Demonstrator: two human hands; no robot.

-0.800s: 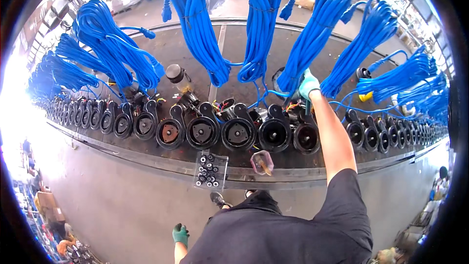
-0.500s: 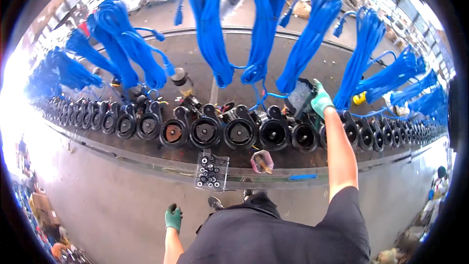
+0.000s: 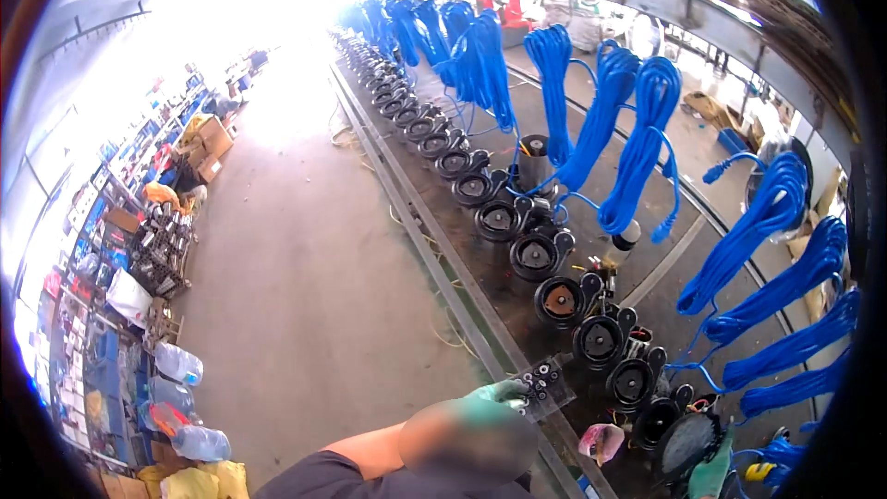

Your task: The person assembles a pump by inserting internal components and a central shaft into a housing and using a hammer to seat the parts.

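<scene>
My left hand (image 3: 502, 395), in a green glove, reaches to a clear plastic tray (image 3: 565, 401) that holds several small black-and-white round parts (image 3: 541, 375). Its fingers are bent together at the tray's near side, and what they pinch, if anything, is hidden. A blurred patch covers part of my left forearm. At the lower right my right hand (image 3: 711, 474), also gloved in green, grips the edge of a dark round plate (image 3: 687, 448) with a worn grey face. This plate is beside the row of black round motor housings (image 3: 632, 384).
Bundled blue power cords (image 3: 605, 120) stand along the bench (image 3: 674, 268). A pinkish cup (image 3: 601, 443) is by the bench edge. A dark-topped cylinder (image 3: 625, 238) stands behind the housings. Cartons (image 3: 211, 140) and clear bottles (image 3: 199, 444) line the left side of the floor.
The view has swung left along the bench. My left hand has risen from beside my body to the tray. My right hand and the round plate have come closer to the housings.
</scene>
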